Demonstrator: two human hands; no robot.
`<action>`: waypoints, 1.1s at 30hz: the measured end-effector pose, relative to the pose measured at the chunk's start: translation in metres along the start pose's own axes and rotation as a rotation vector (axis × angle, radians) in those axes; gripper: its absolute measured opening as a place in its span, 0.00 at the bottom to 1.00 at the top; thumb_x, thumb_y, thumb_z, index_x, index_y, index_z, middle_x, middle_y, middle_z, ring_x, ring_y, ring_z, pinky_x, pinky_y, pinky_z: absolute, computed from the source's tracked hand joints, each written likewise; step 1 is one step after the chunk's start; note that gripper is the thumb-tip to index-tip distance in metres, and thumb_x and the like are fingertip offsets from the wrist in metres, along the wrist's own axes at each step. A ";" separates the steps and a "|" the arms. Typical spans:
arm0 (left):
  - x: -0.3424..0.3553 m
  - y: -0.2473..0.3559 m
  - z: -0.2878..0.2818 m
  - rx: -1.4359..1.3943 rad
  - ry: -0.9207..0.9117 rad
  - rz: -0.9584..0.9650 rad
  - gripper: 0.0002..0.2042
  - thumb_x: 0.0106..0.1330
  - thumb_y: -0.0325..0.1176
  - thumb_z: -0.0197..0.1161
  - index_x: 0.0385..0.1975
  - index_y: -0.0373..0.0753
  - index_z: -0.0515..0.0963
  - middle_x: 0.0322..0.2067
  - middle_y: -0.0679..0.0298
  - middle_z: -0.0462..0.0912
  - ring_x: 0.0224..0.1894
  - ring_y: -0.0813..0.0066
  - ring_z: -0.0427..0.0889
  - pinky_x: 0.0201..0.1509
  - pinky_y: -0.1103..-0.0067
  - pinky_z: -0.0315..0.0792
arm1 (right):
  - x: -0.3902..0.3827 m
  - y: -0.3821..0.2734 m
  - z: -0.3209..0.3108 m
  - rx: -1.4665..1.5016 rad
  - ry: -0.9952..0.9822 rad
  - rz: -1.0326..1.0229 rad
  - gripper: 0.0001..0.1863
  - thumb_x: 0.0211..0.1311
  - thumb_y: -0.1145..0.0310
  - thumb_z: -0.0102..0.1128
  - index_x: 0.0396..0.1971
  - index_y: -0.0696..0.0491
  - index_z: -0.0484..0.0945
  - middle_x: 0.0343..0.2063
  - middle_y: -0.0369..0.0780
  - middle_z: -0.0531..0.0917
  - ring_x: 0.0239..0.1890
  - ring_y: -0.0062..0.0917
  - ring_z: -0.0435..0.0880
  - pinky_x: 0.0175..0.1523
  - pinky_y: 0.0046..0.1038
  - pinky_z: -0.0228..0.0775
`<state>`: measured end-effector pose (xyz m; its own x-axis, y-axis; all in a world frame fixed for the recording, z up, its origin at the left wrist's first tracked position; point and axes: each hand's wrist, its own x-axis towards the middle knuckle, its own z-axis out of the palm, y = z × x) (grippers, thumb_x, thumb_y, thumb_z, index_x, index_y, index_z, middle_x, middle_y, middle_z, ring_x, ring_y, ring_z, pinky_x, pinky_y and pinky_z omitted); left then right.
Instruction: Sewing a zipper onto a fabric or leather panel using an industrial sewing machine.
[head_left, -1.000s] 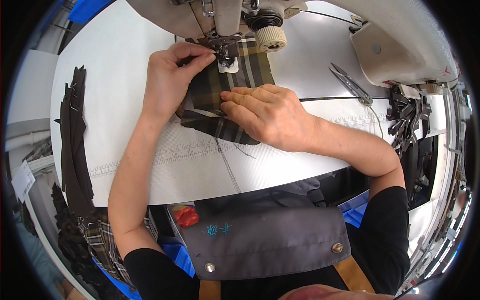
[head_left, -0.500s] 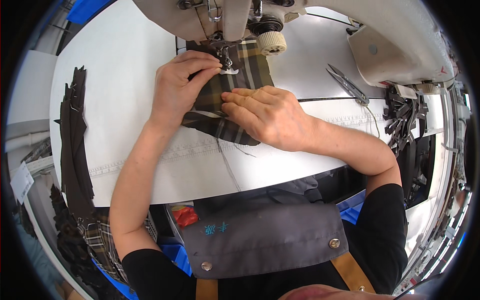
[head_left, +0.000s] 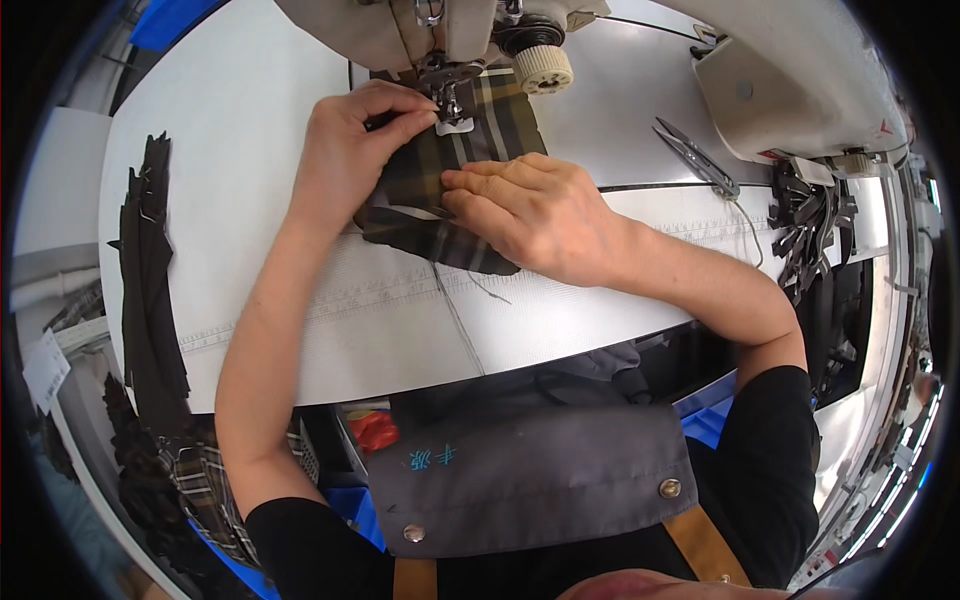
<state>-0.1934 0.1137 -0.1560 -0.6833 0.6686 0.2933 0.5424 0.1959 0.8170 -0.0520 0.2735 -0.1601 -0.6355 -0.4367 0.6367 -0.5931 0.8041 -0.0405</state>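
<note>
Left hand [head_left: 345, 140] pinched closed at presser foot [head_left: 453, 108]'s 9 o'clock, can't see on what; puncture risk if fingertips drift in. Right hand [head_left: 540, 215] flat, not gripping, at 5; dragging could skew plaid fabric panel [head_left: 425, 165]. Panel's under foot, running toward 6: olive-black, pale stripes.

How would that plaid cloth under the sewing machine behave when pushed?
Probably floppy: the plaid cloth looks thin. Likely light, being a small piece. It might slide easily on the flat white tabletop, though the right hand resting on it could resist.
</note>
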 end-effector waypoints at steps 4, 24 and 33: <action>0.015 -0.009 -0.015 -0.166 -0.174 -0.072 0.06 0.58 0.26 0.67 0.33 0.31 0.84 0.33 0.63 0.85 0.37 0.78 0.81 0.46 0.82 0.73 | 0.019 -0.009 0.008 -0.016 -0.050 0.015 0.06 0.45 0.70 0.57 0.22 0.55 0.73 0.24 0.41 0.81 0.27 0.30 0.83 0.31 0.29 0.74; 0.007 0.008 -0.007 -0.157 -0.095 -0.211 0.08 0.59 0.26 0.68 0.37 0.32 0.84 0.33 0.65 0.85 0.36 0.83 0.79 0.45 0.85 0.71 | 0.003 -0.001 0.000 0.040 -0.034 -0.018 0.10 0.46 0.71 0.59 0.29 0.61 0.76 0.33 0.48 0.84 0.35 0.34 0.85 0.37 0.30 0.76; 0.005 0.004 -0.004 -0.115 -0.094 -0.144 0.08 0.59 0.25 0.67 0.37 0.32 0.84 0.32 0.66 0.84 0.36 0.84 0.79 0.44 0.86 0.71 | 0.003 -0.002 -0.002 0.018 -0.042 -0.022 0.09 0.47 0.71 0.58 0.27 0.61 0.75 0.32 0.49 0.84 0.34 0.33 0.85 0.35 0.29 0.76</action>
<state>-0.1964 0.1149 -0.1490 -0.6983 0.7045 0.1267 0.3795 0.2143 0.9000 -0.0518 0.2718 -0.1565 -0.6425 -0.4708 0.6046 -0.6155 0.7870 -0.0412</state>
